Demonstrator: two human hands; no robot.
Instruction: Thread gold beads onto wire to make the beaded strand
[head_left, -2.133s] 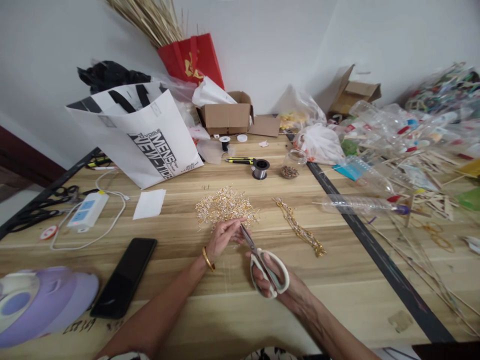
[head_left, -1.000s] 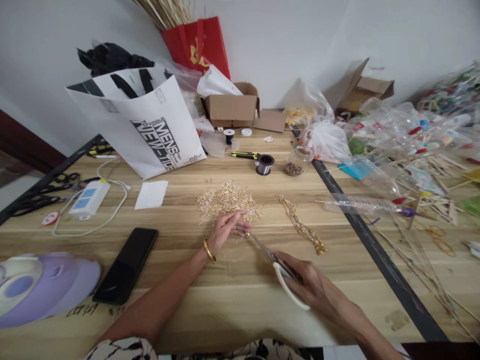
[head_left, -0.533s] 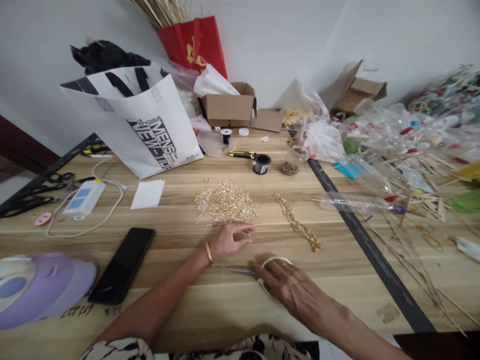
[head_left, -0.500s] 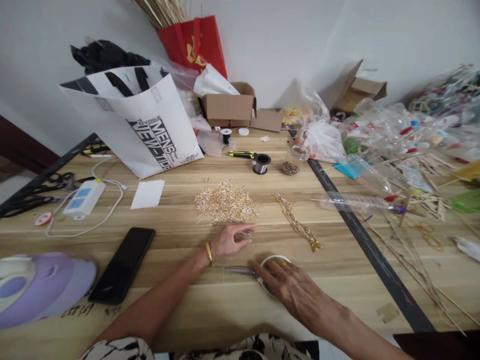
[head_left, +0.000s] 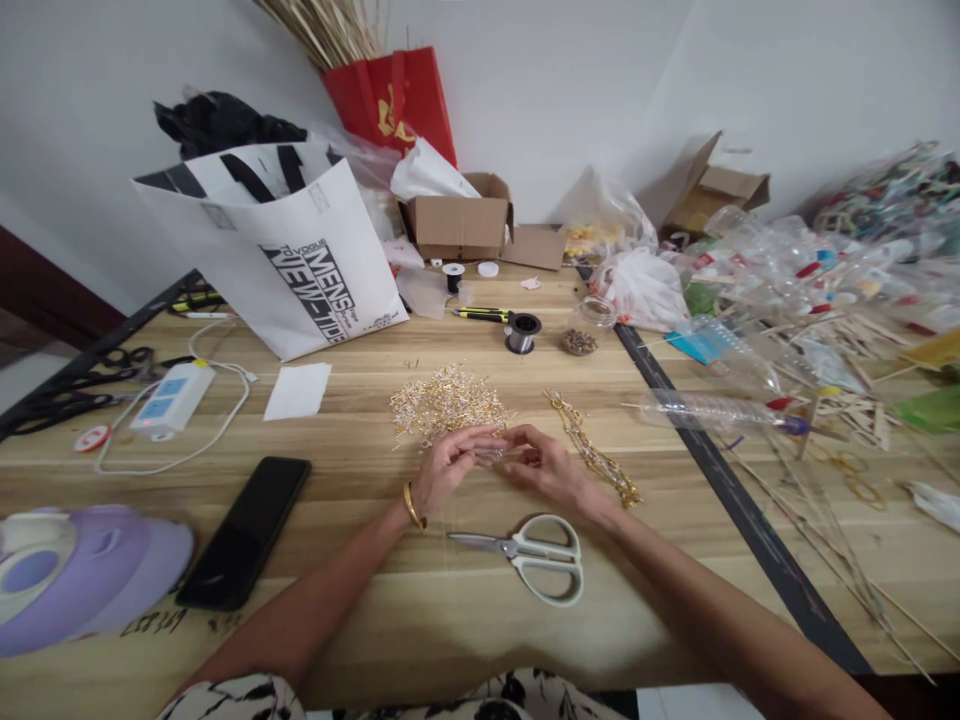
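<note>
My left hand point(head_left: 448, 468) is closed at the near edge of a pile of small gold and clear beaded pieces point(head_left: 448, 400). Something small and shiny seems to lie at its fingertips, too small to name. Fingers curled, my right hand point(head_left: 546, 466) meets those fingertips; whatever it pinches is hidden. To its right lies a gold beaded chain point(head_left: 592, 448). Scissors with pale handles point(head_left: 581, 560) rest on the table just below both hands, blades pointing left and nearly closed, touched by neither hand.
Beyond the pile stand a wire spool point(head_left: 521, 333), a yellow-black cutter point(head_left: 480, 314) and a dish of beads point(head_left: 579, 342). A phone point(head_left: 244, 535) and a power strip point(head_left: 172, 400) are on the left. Plastic bottles point(head_left: 739, 345) and thin sticks point(head_left: 832, 550) crowd the right.
My right hand has left the scissors and moved up and left to my left hand's fingertips. The scissors now lie uncovered. My left hand has stayed near the pile.
</note>
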